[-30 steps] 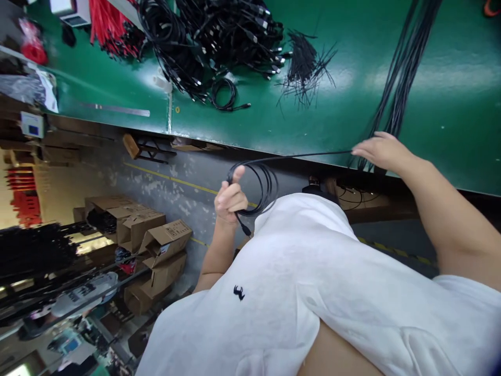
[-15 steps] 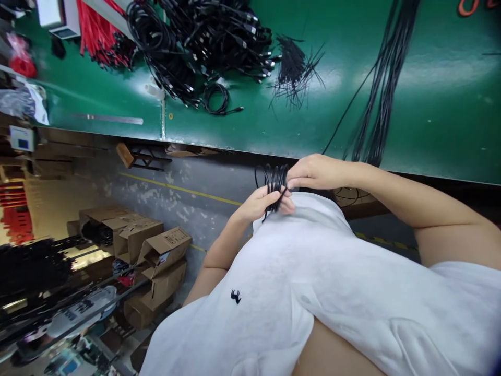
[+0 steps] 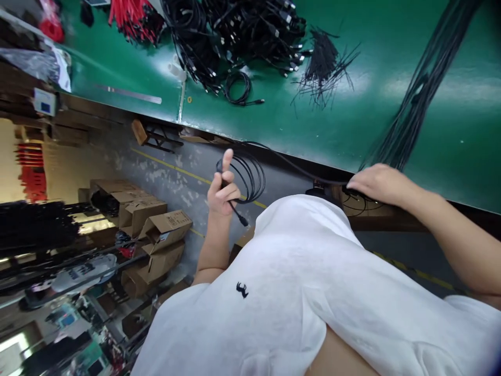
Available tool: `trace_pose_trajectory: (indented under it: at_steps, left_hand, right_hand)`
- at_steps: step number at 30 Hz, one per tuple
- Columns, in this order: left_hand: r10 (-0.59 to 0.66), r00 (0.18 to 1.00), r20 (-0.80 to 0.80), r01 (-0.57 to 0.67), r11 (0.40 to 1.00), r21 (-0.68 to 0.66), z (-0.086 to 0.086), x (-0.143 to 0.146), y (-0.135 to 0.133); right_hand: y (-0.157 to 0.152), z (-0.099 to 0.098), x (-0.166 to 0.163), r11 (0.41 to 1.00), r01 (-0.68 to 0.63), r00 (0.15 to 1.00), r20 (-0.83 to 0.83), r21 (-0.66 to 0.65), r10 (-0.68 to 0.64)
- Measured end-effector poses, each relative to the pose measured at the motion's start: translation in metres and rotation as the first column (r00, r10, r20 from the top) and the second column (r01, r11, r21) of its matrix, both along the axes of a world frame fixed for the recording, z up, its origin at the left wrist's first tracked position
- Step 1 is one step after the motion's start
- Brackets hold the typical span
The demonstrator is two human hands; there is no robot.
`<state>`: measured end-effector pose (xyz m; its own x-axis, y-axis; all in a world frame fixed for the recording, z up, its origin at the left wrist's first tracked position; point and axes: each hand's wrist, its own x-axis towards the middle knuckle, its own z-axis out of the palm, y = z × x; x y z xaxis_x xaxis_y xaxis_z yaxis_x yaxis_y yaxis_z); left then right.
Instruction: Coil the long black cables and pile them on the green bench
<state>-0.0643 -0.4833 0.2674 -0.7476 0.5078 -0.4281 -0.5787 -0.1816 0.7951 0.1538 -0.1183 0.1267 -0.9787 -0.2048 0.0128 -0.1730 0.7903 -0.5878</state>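
Table (image 3: 344, 125) runs across the top, in front of the person. L hand (image 3: 221, 193) is off the table edge, over the floor, w/ a cable coil (image 3: 250, 177) in it. From the coil a strand runs right, along the edge, to the R hand (image 3: 378, 183) at the edge. On the table: cable heap (image 3: 235, 31) at back, left of centre; small coil (image 3: 237, 87) just in front of it; ties (image 3: 324, 62) right of the heap; straight cables (image 3: 422, 89) further right, reaching down to the R hand. Boxes (image 3: 156, 235) on the floor, left, nearer than the table.

black cable (image 3: 256, 180) | several loose loops, upright, mid-air | one strand trails to table (image 3: 352, 125) edge
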Motion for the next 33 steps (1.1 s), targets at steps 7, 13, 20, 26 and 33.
trace_pose_trajectory:
  at_steps: [7, 13, 20, 26, 33]
  left_hand:
    - [-0.452, 0.889, 0.079, 0.458, 0.880, -0.124, -0.031, 0.042, 0.051]
    - [-0.670, 0.721, 0.176, 0.652, 0.742, 0.155, -0.026, 0.066, 0.054]
    - [0.006, 0.998, 0.064, -0.005, 1.000, -0.013, -0.002, 0.030, 0.004]
    - [0.145, 0.989, -0.002, -0.145, 0.988, -0.057, 0.009, 0.011, 0.001]
    - [-0.362, 0.932, 0.013, 0.354, 0.901, -0.249, -0.035, 0.028, 0.031]
  right_hand:
    - [-0.080, 0.116, -0.059, 0.885, -0.250, 0.967, -0.047, -0.393, 0.252]
    - [-0.037, 0.073, -0.089, 0.874, -0.030, 0.985, 0.132, -0.484, 0.107]
    - [0.037, 0.008, -0.044, 0.910, 0.384, 0.898, 0.293, -0.153, -0.330]
    - [0.001, 0.003, -0.026, 0.952, 0.248, 0.885, 0.356, 0.182, -0.299]
    - [-0.095, 0.078, -0.039, 0.906, -0.337, 0.941, 0.073, 0.256, 0.329]
